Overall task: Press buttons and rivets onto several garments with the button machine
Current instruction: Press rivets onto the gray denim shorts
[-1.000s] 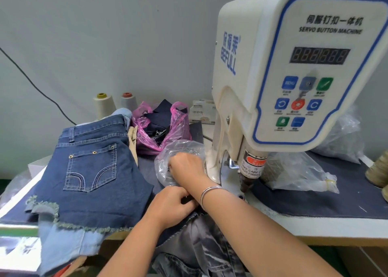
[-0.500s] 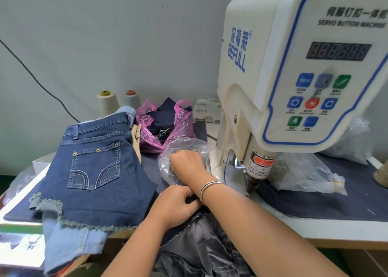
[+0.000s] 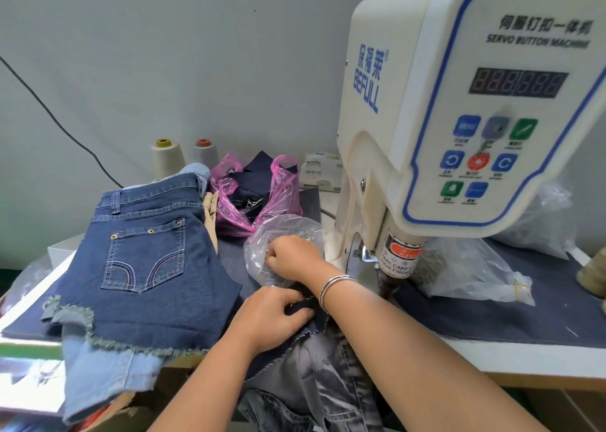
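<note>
The white servo button machine (image 3: 452, 110) stands at the right, its press head (image 3: 398, 261) just above the table. My right hand (image 3: 292, 256), a silver bangle on its wrist, reaches into a clear plastic bag (image 3: 282, 235) of small metal parts, fingers curled inside it. My left hand (image 3: 272, 317) grips the edge of a dark denim garment (image 3: 305, 310) in front of the machine. A grey washed garment (image 3: 314, 379) hangs off the table edge below. Dark blue denim shorts (image 3: 147, 261) with rivets on the pocket lie on a pile at the left.
A pink bag (image 3: 252, 198) of dark fabric pieces, two thread cones (image 3: 169, 159) and a small box (image 3: 319, 172) stand at the back. More clear bags (image 3: 472, 274) lie right of the press head. Light denim (image 3: 98, 372) hangs under the shorts. A black cable (image 3: 59, 123) crosses the wall.
My view has shifted slightly, so the machine sits further right. Both hands stay in nearly the same places, the right one still working inside the clear bag.
</note>
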